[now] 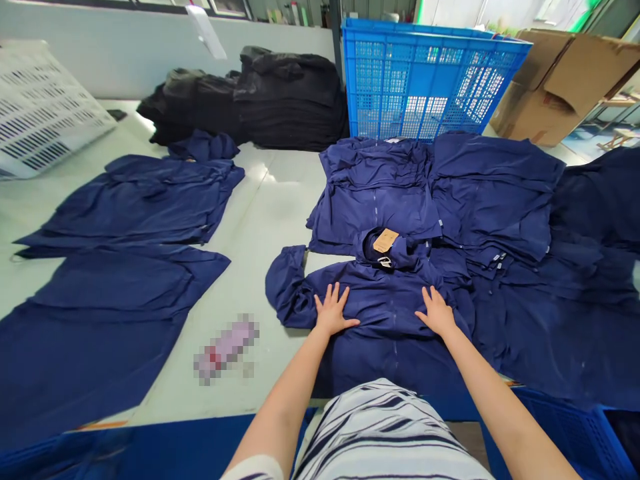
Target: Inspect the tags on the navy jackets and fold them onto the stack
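Observation:
A navy blue zip jacket [375,293] lies front up on the table before me, its collar pointing away. A brown cardboard tag [385,241] rests at the collar. One sleeve [286,287] is bent out to the left. My left hand [333,312] presses flat on the left chest of the jacket, fingers spread. On the right chest my right hand [436,312] lies the same way, fingers apart. Neither hand grips the cloth. The jacket's lower part runs toward the table's near edge, partly hidden by my arms and striped shirt.
Folded navy jackets [375,193] lie behind, with more navy garments [565,320] on the right. Navy pieces [150,200] spread at left. A pixelated lilac object [230,350] sits nearby. Black garments [295,100], a blue crate [385,80], a cardboard box [545,100] and a white basket [45,113] stand behind.

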The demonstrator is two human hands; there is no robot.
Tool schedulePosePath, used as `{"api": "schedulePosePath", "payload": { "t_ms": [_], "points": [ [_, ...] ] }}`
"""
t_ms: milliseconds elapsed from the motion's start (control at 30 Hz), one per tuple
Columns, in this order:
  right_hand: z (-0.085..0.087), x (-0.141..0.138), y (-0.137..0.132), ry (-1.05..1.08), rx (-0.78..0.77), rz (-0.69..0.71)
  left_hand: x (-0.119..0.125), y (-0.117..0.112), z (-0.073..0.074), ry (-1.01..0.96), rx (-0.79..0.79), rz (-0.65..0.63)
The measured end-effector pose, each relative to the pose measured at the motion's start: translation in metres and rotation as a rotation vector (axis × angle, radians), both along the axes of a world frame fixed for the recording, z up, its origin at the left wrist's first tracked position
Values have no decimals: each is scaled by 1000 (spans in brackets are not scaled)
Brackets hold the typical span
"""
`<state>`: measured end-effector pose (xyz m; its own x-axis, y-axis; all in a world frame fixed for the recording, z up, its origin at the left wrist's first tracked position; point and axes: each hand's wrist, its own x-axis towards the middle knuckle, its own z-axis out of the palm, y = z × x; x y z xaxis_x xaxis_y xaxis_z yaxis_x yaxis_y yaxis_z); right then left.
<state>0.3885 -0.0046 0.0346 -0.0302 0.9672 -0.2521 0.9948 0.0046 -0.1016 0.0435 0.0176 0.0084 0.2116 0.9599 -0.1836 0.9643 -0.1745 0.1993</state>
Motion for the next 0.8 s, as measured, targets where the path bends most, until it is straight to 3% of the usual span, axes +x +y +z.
{"api": "schedulePosePath", "payload": {
  "t_ms": [100,200,300,400,533,633,700,800],
  "points": [
    [-1,-10,-32,-13,-52,72,-31,-3,5,33,-56,-110],
    [4,-11,-50,0,-142,98,-49,-21,13,49,-76,-260],
    [17,-13,-38,19,-209,164,-52,-36,25,33,-32,-406],
    [33,-26,0,43,-32,287,-36,-24,41,-16,42,-466],
    [31,-41,53,132,141,446,15,20,49,-106,142,-362],
    [7,-34,65,116,149,341,52,37,34,-86,82,-50],
    [-13,-25,54,114,141,241,60,29,19,-37,9,86],
    [-40,-15,16,109,142,229,48,-4,-1,9,-13,51]
  ]
}}
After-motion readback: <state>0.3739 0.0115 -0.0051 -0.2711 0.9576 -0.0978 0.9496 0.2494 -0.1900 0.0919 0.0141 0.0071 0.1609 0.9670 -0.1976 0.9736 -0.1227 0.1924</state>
